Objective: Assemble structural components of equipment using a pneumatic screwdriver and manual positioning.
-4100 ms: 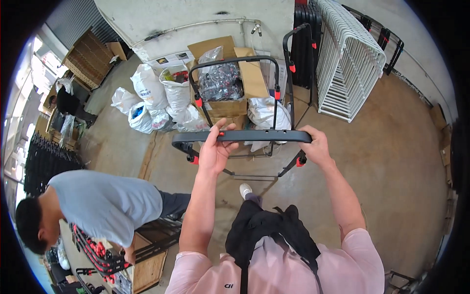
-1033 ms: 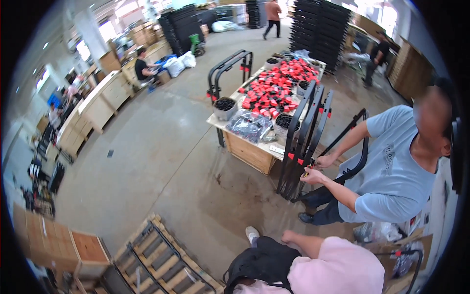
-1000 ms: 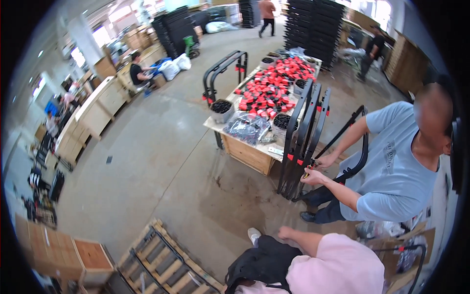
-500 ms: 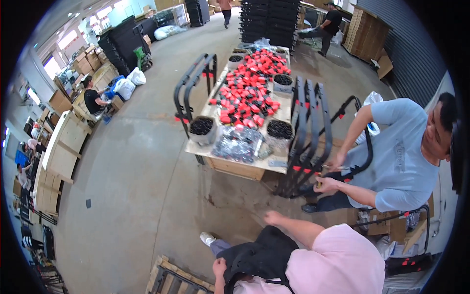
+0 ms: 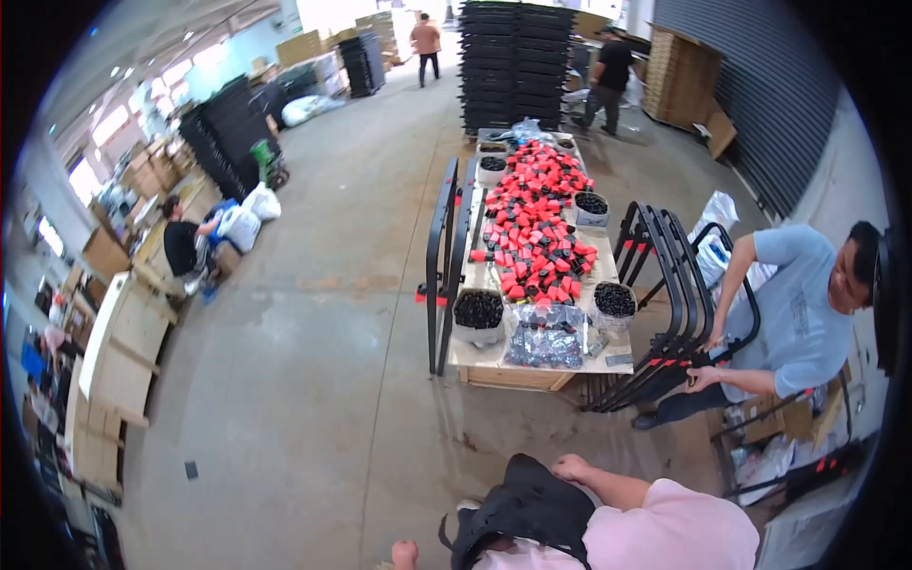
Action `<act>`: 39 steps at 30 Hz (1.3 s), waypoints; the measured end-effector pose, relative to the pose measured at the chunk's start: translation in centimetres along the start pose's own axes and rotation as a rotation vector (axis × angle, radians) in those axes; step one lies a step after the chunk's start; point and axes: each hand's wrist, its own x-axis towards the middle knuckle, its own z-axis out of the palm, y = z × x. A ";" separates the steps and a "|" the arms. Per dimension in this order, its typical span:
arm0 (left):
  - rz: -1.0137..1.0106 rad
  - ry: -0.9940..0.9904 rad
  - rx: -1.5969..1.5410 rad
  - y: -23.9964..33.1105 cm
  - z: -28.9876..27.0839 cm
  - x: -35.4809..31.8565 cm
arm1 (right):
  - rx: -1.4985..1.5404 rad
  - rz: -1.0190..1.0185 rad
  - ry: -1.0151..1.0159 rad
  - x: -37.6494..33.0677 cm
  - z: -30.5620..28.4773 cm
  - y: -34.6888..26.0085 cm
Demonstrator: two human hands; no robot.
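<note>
Hands [image 5: 571, 466] lower in view than earlier | spread or closed: cannot tell | black frames [image 5: 686, 275] nearby: round-cornered, red-fitted

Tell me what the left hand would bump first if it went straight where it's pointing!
Probably nothing: the left hand seems to point forward over the floor, and that way looks free. The black frame beside the table stands just right of that line, though depth is hard to judge.
</note>
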 end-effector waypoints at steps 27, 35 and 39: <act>0.340 -0.033 0.521 47.8 -14.6 23.0 | 1.297 -0.175 -0.393 13.2 -18.8 -37.8; 0.678 -0.220 -0.022 82.9 -10.3 28.0 | 1.667 -0.040 -0.027 10.9 -20.1 -42.6; 0.935 -0.302 -0.030 103.2 -6.6 27.2 | 1.878 0.085 0.210 12.7 -19.4 -46.6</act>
